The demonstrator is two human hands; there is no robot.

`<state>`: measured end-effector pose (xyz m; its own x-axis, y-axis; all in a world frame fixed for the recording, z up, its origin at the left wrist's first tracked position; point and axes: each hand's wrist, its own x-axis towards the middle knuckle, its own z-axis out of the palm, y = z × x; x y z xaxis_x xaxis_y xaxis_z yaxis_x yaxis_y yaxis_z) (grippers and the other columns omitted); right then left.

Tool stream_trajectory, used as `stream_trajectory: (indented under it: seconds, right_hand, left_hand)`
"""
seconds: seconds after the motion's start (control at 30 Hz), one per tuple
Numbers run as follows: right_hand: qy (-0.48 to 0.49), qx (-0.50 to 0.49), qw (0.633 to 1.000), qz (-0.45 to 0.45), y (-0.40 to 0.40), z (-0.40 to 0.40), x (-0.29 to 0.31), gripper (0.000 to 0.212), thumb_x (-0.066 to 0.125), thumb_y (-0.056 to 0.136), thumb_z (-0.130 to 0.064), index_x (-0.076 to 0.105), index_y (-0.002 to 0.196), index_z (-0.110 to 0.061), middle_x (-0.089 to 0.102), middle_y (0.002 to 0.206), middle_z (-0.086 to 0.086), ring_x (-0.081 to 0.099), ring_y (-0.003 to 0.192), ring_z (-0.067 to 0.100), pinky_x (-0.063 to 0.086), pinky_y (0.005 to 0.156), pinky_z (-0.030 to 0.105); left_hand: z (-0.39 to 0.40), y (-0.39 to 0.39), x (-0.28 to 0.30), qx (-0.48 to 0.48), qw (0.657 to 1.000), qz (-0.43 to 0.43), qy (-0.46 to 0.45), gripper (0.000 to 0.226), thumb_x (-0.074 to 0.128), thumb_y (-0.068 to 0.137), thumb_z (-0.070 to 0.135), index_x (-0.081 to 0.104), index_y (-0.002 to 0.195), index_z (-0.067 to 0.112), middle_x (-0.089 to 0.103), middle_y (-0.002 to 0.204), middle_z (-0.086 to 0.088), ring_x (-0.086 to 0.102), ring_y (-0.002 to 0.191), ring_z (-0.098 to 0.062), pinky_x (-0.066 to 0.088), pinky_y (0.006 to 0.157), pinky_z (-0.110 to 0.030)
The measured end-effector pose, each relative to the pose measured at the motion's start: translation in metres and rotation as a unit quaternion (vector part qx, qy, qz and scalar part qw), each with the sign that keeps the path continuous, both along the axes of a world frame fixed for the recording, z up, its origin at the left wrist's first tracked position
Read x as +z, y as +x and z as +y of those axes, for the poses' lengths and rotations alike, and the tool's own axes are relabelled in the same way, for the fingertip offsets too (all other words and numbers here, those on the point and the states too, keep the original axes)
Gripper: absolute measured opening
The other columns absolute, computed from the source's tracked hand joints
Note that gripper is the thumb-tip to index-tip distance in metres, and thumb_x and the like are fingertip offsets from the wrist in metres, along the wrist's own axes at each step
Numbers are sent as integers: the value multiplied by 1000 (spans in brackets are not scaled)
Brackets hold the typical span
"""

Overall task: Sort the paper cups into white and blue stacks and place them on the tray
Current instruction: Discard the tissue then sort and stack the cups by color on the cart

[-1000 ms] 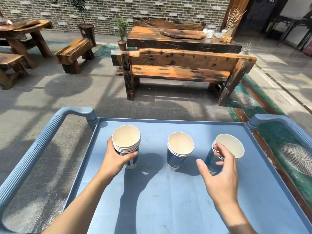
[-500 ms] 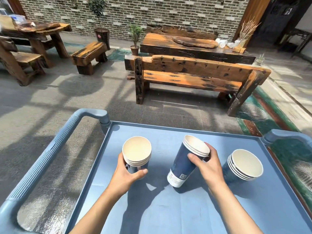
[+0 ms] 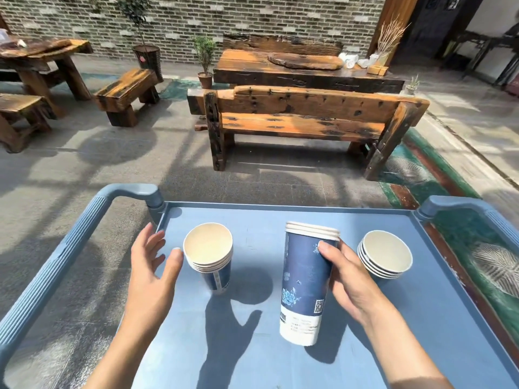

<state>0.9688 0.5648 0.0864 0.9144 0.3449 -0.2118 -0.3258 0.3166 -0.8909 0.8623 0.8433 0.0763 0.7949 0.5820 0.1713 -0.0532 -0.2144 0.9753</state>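
Three stacks of blue paper cups are over the blue tray [image 3: 252, 360]. My right hand [image 3: 346, 279] grips the middle stack [image 3: 304, 284] by its right side and holds it upright, lifted above the tray. The left stack [image 3: 209, 255] stands on the tray, leaning a little. My left hand [image 3: 151, 265] hovers just left of it with fingers spread, holding nothing. The right stack [image 3: 384, 258] rests on the tray beyond my right hand. All visible cups are blue outside and cream inside.
The tray tops a cart with blue handles at the left [image 3: 56, 262] and right [image 3: 463, 206]. Beyond it on the stone floor stands a wooden bench [image 3: 303, 124], a long wooden table [image 3: 303, 71], and more wooden seats [image 3: 126, 94] at the left.
My right hand has raised the middle stack from tilted to upright and off the tray. My left hand has let go of the left stack and opened beside it.
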Motion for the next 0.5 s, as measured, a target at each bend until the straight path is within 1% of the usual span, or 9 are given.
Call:
stream_trajectory:
  seconds: [0.03, 0.07, 0.1, 0.13, 0.2, 0.27, 0.33, 0.4, 0.5]
  right_hand:
    - [-8, 13, 1000, -9, -3, 0, 1, 35, 72, 74, -17, 66, 108, -13, 74, 105, 9, 68, 96, 21, 55, 86, 37]
    - [-21, 27, 999, -20, -6, 0, 2, 31, 73, 75, -16, 68, 105, -15, 74, 105, 9, 68, 95, 20, 56, 83, 35]
    - [-38, 41, 998, -32, -9, 0, 4, 30, 72, 74, -19, 69, 104, -16, 74, 106, 9, 69, 95, 20, 56, 81, 34]
    - [-57, 56, 996, -45, -12, 1, 5, 32, 73, 72, -23, 69, 104, -17, 74, 107, 10, 68, 96, 20, 55, 81, 35]
    - [-90, 80, 991, -64, -18, 3, 9, 44, 76, 68, -33, 67, 107, -16, 72, 111, 12, 67, 100, 23, 52, 85, 39]
    - [-96, 100, 988, -70, -23, 5, 11, 49, 76, 69, -37, 66, 112, -16, 71, 115, 12, 66, 106, 26, 51, 90, 42]
    - [-81, 115, 988, -60, -27, 4, 12, 49, 75, 71, -36, 66, 115, -17, 70, 119, 12, 65, 110, 27, 51, 92, 40]
    - [-49, 120, 991, -33, -31, 2, 12, 49, 78, 69, -36, 68, 112, -15, 70, 118, 15, 66, 108, 28, 52, 88, 39]
    - [-3, 129, 992, 1, -36, -6, 12, 55, 85, 61, -40, 71, 106, -13, 72, 110, 18, 69, 99, 28, 55, 80, 38]
  left_hand:
    - [-4, 4, 12, 18, 999, -26, 9, 71, 58, 79, 48, 34, 142, 23, 52, 133, -1, 52, 120, -10, 40, 96, -16]
    - [-9, 9, 24, 26, 998, -47, 12, 60, 59, 83, 42, 41, 136, 23, 58, 127, 0, 56, 115, -7, 43, 91, -13]
    - [-15, 14, 35, 15, 998, -56, 12, 47, 60, 84, 37, 51, 128, 23, 63, 120, 3, 60, 110, -4, 45, 88, -14]
    - [-22, 21, 45, -17, 999, -47, 15, 34, 60, 85, 35, 61, 117, 25, 69, 112, 6, 63, 105, -3, 46, 86, -16]
    - [-40, 31, 60, -130, 991, 15, 32, 14, 64, 88, 32, 73, 98, 28, 75, 96, 12, 67, 92, 0, 47, 81, -14]
    - [-59, 38, 67, -237, 965, 65, 94, 12, 65, 92, 25, 76, 92, 28, 76, 94, 14, 67, 90, 2, 46, 78, -11]
    - [-72, 43, 71, -296, 941, 67, 152, 14, 63, 93, 21, 76, 91, 24, 75, 96, 8, 66, 93, -2, 48, 81, -17]
    - [-77, 45, 75, -345, 927, 58, 136, 16, 63, 93, 21, 76, 84, 24, 74, 92, 5, 66, 91, -9, 49, 83, -22]
    - [-81, 45, 76, -379, 915, 70, 115, 19, 65, 90, 21, 70, 73, 27, 69, 77, 10, 63, 77, -6, 47, 76, -18]
